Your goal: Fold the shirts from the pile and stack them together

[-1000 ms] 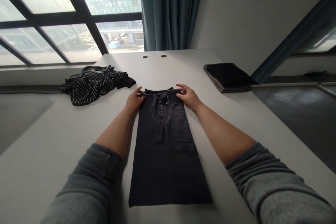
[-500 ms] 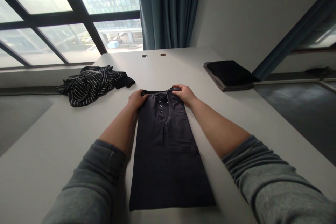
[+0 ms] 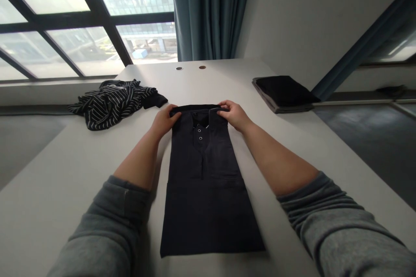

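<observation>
A dark shirt [image 3: 211,207] lies folded into a long panel on the white table, with several round buttons showing down its front opening. Its lower end widens toward me. My left hand [image 3: 164,120] pinches the far left corner, thumb on top of the cloth and fingers tucked behind the edge. At the far right corner, my right hand [image 3: 235,114] grips the shirt the same way, its fingertips partly hidden by the fabric. The far edge is stretched fairly straight between both hands.
A crumpled black-and-white striped garment [image 3: 112,106] lies at the left of the white table [image 3: 201,84]. Toward the back right sits a stack of folded dark clothes [image 3: 284,91]. Two cable holes pierce the table near its far edge, before a blue curtain [image 3: 211,13].
My hands have moved slightly apart, pulling the far edge of the shirt wider and straighter. Creases in its upper part have flattened. The striped garment and the stack have stayed put.
</observation>
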Demonstrator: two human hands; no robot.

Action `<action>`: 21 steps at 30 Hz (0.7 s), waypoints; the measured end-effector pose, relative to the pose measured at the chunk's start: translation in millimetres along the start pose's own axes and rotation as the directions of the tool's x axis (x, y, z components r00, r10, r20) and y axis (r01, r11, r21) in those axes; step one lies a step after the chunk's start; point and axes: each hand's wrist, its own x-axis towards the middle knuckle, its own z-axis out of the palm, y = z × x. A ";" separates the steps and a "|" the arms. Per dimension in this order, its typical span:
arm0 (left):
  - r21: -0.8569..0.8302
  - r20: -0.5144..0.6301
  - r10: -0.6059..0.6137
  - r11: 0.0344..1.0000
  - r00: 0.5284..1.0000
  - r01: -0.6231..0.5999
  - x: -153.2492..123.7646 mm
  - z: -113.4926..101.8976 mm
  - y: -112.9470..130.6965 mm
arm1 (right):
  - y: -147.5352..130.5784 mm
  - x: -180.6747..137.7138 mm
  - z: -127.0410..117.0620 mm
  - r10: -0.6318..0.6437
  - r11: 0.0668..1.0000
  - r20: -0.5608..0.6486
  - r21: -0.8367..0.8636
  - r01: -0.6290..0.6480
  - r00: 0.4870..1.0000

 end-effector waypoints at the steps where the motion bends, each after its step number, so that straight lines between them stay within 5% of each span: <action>1: 0.002 -0.007 0.018 1.000 1.000 -0.018 -2.4 -3.4 3.7 | -5.6 -3.0 -0.5 -0.014 0.999 0.005 -0.031 0.014 1.000; 11: 0.137 -0.035 0.165 0.978 0.986 -0.159 -48.5 -33.4 21.0 | -51.5 -56.0 -7.8 -0.217 0.886 0.086 -0.400 0.233 0.972; 17: 0.062 0.038 0.352 0.933 0.935 -0.354 -81.7 -45.4 32.1 | -60.7 -97.7 -9.8 -0.312 0.802 0.237 -0.454 0.389 0.920; 21: 0.017 0.110 0.374 0.926 0.921 -0.378 -103.0 -47.1 33.2 | -57.8 -116.5 -8.1 -0.346 0.736 0.340 -0.479 0.478 0.874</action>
